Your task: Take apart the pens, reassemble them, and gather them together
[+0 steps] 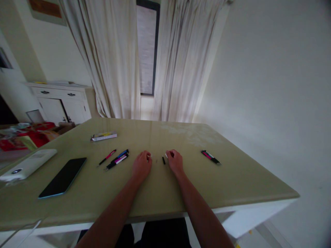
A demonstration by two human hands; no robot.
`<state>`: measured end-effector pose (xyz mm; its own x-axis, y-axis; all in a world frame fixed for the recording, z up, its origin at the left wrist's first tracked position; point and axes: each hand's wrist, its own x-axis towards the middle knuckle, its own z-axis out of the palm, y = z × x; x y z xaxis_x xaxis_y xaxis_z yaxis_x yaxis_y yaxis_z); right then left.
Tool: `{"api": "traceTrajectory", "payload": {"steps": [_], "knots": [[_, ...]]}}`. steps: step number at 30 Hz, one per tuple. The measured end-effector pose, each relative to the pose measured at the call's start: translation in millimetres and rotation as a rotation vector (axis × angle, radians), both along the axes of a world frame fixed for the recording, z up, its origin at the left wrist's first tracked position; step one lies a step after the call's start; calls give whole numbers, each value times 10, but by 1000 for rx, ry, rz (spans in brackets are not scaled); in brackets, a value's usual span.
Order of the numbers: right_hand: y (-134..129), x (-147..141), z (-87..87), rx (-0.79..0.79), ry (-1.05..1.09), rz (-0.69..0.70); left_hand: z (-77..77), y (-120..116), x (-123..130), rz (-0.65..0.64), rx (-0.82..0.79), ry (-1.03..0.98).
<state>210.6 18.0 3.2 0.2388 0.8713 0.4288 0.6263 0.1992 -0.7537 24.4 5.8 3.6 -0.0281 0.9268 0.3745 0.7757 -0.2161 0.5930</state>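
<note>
My left hand rests on the table with curled fingers; a small pale bit shows at its fingertips, too small to name. Across from it, my right hand pinches a small white piece. A short black piece lies on the table between the hands, close to the right one. Left of my left hand lie a red and black pen and a group of blue, black and purple pens. Black and pink pens lie together to the right of my right hand.
On the table, a dark tablet and a white device lie at the left. A small flat box sits farther back. A white cable crosses the front left edge. Curtains and a wall stand beyond.
</note>
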Motion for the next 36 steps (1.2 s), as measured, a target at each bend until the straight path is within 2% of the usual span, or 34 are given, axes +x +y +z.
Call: {"api": "traceTrajectory", "payload": {"steps": [7,13,20,23,26,28,30,32,34,36], "knots": [[-16,-6,21,-2,14,-5,11,-14,-9,69,2,90],[-17,-8,26,24,49,-10,71,-89,-4,100,-94,239],[-14,-11,3,51,31,-4,40,-127,-44,148,-114,358],[-38,-29,19,98,-27,24,63,-83,-43,140,-129,245],[-88,-68,68,204,-48,198,113,-45,-11,-76,-136,-30],[-115,-102,96,227,-42,357,139,-40,16,-235,-77,-203],[-121,-129,107,210,-37,460,144,-44,31,-304,-16,-305],[-102,-135,101,200,-11,457,124,-42,28,-267,-5,-331],[-67,-111,85,214,32,356,87,-30,12,-192,-25,-269],[-30,-63,68,237,82,221,46,-15,-5,-176,-52,-128]]}}
